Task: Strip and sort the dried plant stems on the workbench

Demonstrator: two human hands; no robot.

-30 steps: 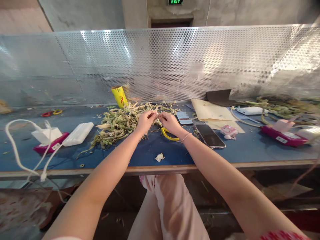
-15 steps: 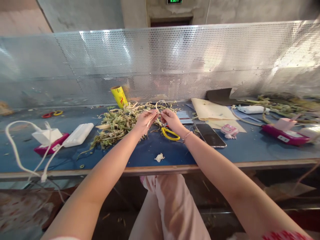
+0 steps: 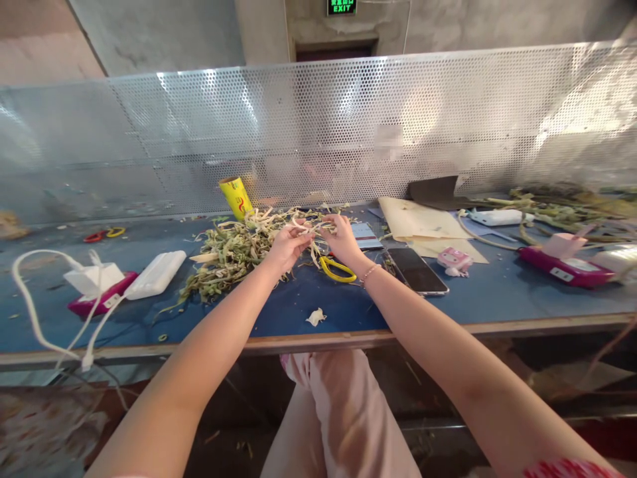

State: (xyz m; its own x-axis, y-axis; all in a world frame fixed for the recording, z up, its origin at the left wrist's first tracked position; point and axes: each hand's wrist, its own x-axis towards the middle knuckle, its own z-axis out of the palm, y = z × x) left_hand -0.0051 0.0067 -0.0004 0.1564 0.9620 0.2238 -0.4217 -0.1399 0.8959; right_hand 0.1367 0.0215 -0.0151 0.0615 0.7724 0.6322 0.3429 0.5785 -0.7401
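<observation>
My left hand [image 3: 287, 247] is closed on a pale, thin plant strip [image 3: 300, 226], pinched between thumb and fingers. Close beside it, my right hand [image 3: 343, 240] has its fingertips together at the strip's other side; exactly what they pinch is too small to make out. Both hands are over the right part of a heap of dried, curled plant stalks and leaves [image 3: 231, 252]. Just in front of my right hand lie yellow-handled scissors [image 3: 338, 269], their blades hidden. A small whitish scrap [image 3: 315, 317] lies near the table's front edge.
A yellow tube [image 3: 236, 198] stands behind the heap. To the right lie a phone [image 3: 417, 271], a pink case [image 3: 454, 260] and tan paper [image 3: 423, 219]. Power strips [image 3: 102, 295] with cables sit at both sides. A perforated metal panel [image 3: 348, 133] closes off the back.
My hands have drawn slightly apart, and the pale strip lies differently across the left fingers. The right fingers have loosened and risen a little. The view has tilted up slightly.
</observation>
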